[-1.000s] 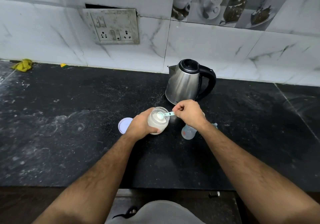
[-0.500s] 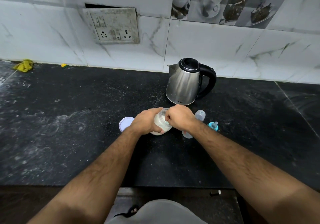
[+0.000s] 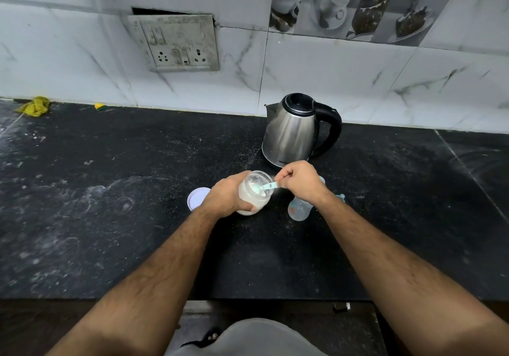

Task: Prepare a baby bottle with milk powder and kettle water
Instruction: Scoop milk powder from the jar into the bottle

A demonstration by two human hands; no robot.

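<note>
My left hand (image 3: 226, 197) grips a glass jar of white milk powder (image 3: 254, 194), tilted toward the right on the black counter. My right hand (image 3: 298, 181) pinches the handle of a small teal scoop (image 3: 265, 187), whose bowl sits in the jar's mouth with powder in it. The clear baby bottle (image 3: 298, 209) stands just right of the jar, partly hidden under my right wrist. A steel kettle (image 3: 293, 131) with a black handle stands behind both hands, its lid shut.
The jar's white lid (image 3: 197, 201) lies flat on the counter (image 3: 110, 218) left of my left hand. A teal bottle cap (image 3: 341, 197) peeks out by my right wrist. A yellow cloth (image 3: 34, 106) lies far left by the wall. A switch panel (image 3: 179, 43) is on the tiles.
My right hand had dipped down over the jar's mouth, hiding the scoop; it has now drawn back to the right and the scoop shows again at the jar's opening.
</note>
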